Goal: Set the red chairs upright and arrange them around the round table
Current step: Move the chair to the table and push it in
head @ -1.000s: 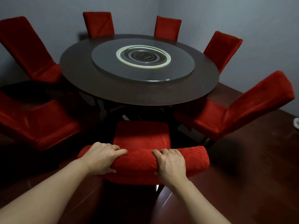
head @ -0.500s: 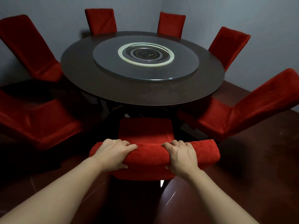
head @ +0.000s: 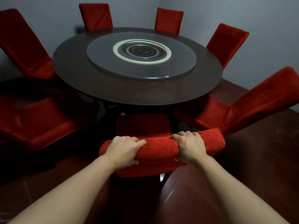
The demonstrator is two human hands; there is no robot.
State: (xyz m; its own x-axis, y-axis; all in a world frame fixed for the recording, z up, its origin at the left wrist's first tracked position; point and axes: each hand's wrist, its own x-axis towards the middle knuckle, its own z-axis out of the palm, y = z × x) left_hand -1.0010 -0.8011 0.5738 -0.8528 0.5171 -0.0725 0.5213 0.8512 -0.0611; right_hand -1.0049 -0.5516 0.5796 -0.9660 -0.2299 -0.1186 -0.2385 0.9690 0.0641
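Gripping hands: we record both hands on the padded top edge of the nearest red fabric-covered chair (head: 142,126), which stands upright facing the bench.
Left hand (head: 123,151): fingers (head: 137,142) clenched over the left part of the backrest top, thumb wrapped underneath.
Right hand (head: 190,147): fingers (head: 186,135) grasping the right part of the same backrest top, thumb on the near face.
Held chair position: its seat lies at the near edge of the round dark wooden bench (head: 137,88), front of the seat just under the rim; we cannot tell whether seat and rim touch.
Bench top: we note a round grey glass turntable (head: 113,62) centred on it, with a pale ring (head: 142,60) and a dark disc inside.
Right near chair (head: 242,107): upright beside the held chair, seat toward the bench.
Right far chair (head: 226,42): upright, against the bench rim.
Back chairs: one red chair at back right (head: 169,20) and one at back left (head: 96,16), both upright behind the bench, near the grey wall (head: 258,13).
Left far chair (head: 24,46): upright, seat toward the bench.
Left near chair (head: 35,123): in shadow, seat visible beside the held chair; we cannot make out its backrest.
Floor (head: 242,167): dark reddish, glossy, carrying all the chairs.
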